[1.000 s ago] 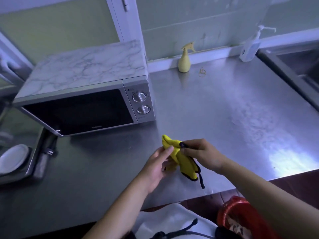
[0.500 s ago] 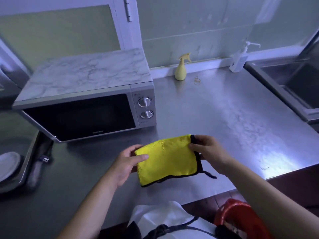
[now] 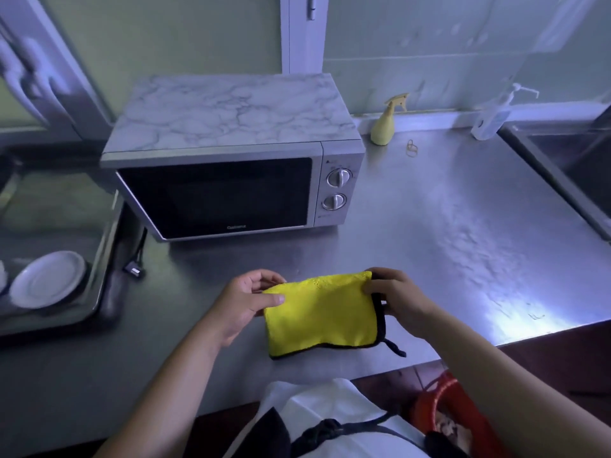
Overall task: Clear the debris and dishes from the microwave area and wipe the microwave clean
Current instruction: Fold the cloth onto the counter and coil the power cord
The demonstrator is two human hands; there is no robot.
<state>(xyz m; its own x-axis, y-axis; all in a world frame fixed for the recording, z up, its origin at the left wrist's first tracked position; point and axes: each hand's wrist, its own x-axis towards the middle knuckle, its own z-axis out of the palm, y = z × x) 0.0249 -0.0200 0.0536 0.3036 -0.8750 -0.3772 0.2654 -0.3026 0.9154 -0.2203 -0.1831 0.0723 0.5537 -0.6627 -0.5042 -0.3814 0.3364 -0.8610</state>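
The left hand (image 3: 246, 300) pinches the left edge of a yellow cloth (image 3: 322, 314), thumb lying across its upper face; the right hand (image 3: 395, 297) grips the cloth's upper right corner, fingers closed over the black trim; between them the cloth hangs spread and roughly flat just above the steel counter (image 3: 463, 233), a short black loop dangling from its lower right corner. Beyond the hands the microwave (image 3: 231, 166) stands on the counter with its door shut, two round knobs on its right panel, and a marbled top that is bare. To its right, against the back wall, stands a yellow spray bottle (image 3: 385, 125); a small rubber band (image 3: 412, 148) lies just beside it; a clear pump bottle (image 3: 494, 117) stands farther right, by the sink (image 3: 568, 173). Left of the microwave, a tray (image 3: 102, 259) holds a white plate (image 3: 48, 279). Below the counter edge, at lower right, sits a red basket (image 3: 443, 408).
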